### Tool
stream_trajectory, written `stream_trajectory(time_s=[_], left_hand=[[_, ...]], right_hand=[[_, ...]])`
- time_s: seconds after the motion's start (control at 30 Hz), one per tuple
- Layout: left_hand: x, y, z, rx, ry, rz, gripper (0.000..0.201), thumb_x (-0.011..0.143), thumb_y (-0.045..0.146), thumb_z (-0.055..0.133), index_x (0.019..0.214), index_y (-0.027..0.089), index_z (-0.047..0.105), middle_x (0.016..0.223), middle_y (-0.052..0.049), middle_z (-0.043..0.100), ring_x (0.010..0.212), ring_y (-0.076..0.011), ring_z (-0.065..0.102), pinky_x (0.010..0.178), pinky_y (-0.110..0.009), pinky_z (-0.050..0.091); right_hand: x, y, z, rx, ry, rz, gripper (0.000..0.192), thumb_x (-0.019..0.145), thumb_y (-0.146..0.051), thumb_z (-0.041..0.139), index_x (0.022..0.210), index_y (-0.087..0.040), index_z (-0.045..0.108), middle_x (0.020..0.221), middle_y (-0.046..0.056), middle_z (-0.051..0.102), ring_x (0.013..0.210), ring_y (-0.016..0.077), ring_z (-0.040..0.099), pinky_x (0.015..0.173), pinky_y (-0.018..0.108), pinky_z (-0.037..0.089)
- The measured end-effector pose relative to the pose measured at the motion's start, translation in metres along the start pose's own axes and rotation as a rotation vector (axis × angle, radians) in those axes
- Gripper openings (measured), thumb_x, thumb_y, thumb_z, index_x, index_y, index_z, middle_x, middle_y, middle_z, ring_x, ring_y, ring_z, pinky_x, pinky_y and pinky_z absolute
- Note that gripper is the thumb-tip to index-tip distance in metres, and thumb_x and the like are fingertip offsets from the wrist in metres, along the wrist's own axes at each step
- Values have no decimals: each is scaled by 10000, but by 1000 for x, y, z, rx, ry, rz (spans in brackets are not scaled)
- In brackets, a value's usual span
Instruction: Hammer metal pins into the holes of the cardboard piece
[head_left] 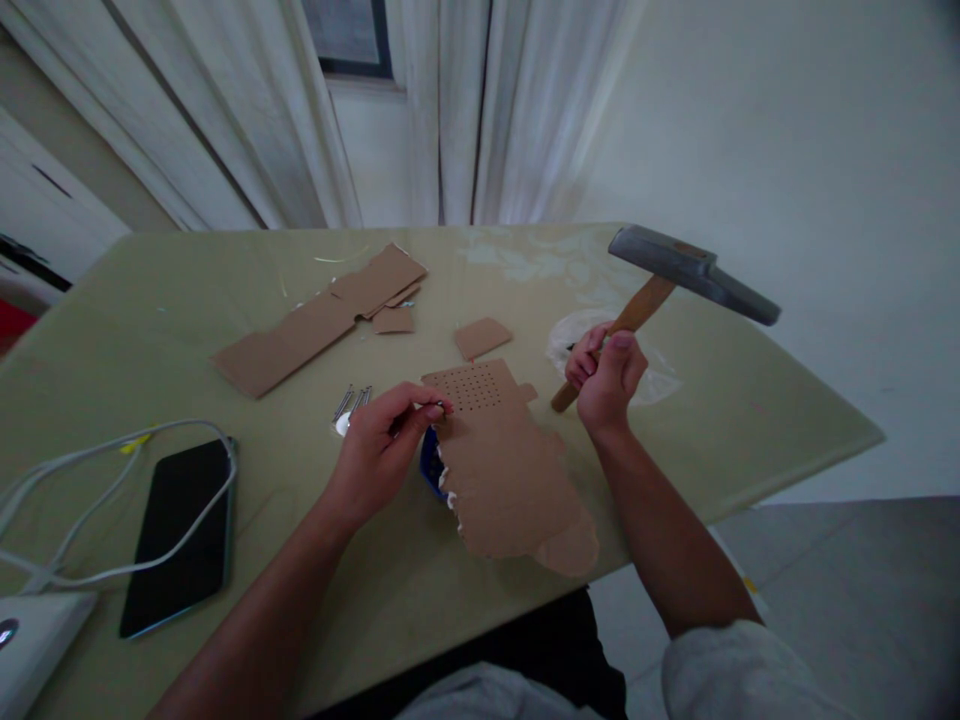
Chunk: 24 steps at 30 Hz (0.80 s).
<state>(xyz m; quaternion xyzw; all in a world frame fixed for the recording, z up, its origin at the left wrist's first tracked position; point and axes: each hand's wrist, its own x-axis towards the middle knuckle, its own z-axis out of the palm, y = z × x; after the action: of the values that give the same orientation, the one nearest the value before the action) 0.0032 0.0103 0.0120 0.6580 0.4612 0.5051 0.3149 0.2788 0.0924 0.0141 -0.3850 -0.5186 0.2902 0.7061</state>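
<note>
For clean work here, I'd pinch the small dark piece [440, 404], probably a nail, upright and low, fingertips out of the strike's line, and give the big hammer with its grey metal head and brown wooden handle [646, 300] short, light, square taps. Thin cardboard could buckle under a hard blow, especially near its ragged edge.

My left hand [386, 440] is closed in a pinch, thumb against forefinger, on that piece, though it is too small to make out fully. My right hand [609, 375] is wrapped round the wooden handle, the metal head up and away from the work.

The brown, irregular cardboard sheet [502, 470] lies right at my left fingertips, its rows of punched holes [476, 388] just beyond them, and well to the left of my right hand. A dark blue container [431, 465] shows from under its left edge; slim silver nails [343, 402] lie on the pale green bench [300, 560], left of my left hand
</note>
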Motion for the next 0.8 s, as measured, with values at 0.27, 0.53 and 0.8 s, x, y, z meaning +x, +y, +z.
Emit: stream_trajectory(time_s=[0.27,0.53,0.8], left_hand=[[0,-2,0,-11,-2,1,155,1037,289,698,985,233,833,910,-15,840,809,-165,757,726,-257,565],[-2,-3,1,-6,-1,-14,163,1045,317,705,989,238,836,910,-23,836,796,-172,739,703,-269,544],[-1,-2,0,13,-11,-22,165,1040,325,704,982,231,827,904,-27,837,772,-172,731,684,-268,538]], right_hand=[[0,-1,0,9,-12,-2,607,997,-843,637,824,-282,481,581,-113,306,427,90,240,383,220,206],[0,0,-1,17,-22,-7,603,1014,-833,622,825,-279,475,588,-114,310,427,86,249,391,215,208],[0,-2,0,8,-15,-5,623,992,-857,630,817,-280,475,581,-114,303,428,88,247,389,219,209]])
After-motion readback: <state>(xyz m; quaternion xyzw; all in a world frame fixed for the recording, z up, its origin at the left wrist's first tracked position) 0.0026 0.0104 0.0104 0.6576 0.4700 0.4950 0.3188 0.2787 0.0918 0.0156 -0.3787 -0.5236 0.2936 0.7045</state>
